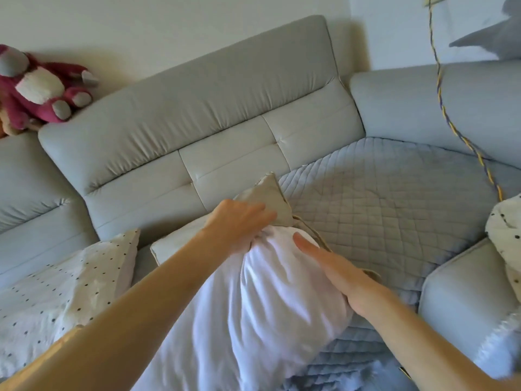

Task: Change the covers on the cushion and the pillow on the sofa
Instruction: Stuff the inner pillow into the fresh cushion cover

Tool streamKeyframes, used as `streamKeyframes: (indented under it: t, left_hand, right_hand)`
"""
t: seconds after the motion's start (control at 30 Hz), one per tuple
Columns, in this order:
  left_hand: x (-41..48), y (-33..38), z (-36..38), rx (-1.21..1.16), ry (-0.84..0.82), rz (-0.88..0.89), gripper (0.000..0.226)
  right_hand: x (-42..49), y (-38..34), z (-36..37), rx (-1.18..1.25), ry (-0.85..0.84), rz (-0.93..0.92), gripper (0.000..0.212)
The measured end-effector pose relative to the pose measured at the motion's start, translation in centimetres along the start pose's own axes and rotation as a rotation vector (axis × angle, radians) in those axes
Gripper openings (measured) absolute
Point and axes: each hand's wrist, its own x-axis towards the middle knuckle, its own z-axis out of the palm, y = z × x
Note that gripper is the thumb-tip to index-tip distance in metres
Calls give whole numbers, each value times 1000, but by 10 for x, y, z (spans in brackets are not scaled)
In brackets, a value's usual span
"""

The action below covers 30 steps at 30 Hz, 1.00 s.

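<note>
On the grey leather sofa (pixel 197 108), the left hand (pixel 239 221) clenched the bunched end of the white fabric pillow (pixel 253 311), probably to work the beige fabric cover (pixel 269 193) just beyond it; the right hand (pixel 335 273) lay flat, steadying.

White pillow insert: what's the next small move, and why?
Probably push the white insert deeper into the beige cover. The left hand grips its bunched end at the cover, the right hand lies flat on its side, and most of it sits outside.
</note>
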Motion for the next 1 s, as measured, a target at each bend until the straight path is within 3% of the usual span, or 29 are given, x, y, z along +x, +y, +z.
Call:
streamKeyframes:
  t: [0.1, 0.17, 0.3, 0.5, 0.6, 0.7, 0.77, 0.87, 0.93, 1.0]
  left_hand:
    - [16, 0, -9, -95, -218, -29, 35]
    - [23, -7, -9, -256, -283, -98, 35]
    - [30, -29, -6, -373, -397, -176, 35]
    - [17, -50, -6, -803, -605, -312, 41]
    - [18, -40, 0, -840, -594, -394, 30]
    - [25, -20, 5, -551, -577, -386, 24]
    - [28, -10, 7, -216, -475, -273, 22]
    - [29, -7, 7, 5, -334, -162, 21]
    - [31, -5, 6, 75, -279, -69, 21]
    - [35, -5, 0, 47, -265, -44, 18]
  right_hand:
    - [-2, 6, 10, 13, -15, -69, 90]
    - [2, 11, 19, 54, 5, -79, 72]
    - [23, 12, 32, 118, 251, -175, 43]
    - [41, 10, 45, -222, 420, -103, 51]
    - [37, 18, 53, -371, 401, -270, 41]
    - [40, 19, 56, -315, 325, -359, 49]
    - [40, 17, 59, -117, 214, -337, 65]
    - [39, 13, 57, 237, 71, -265, 88]
    - [40, 8, 54, 217, 85, -224, 66]
    - [44, 5, 60, 21, 206, -249, 45]
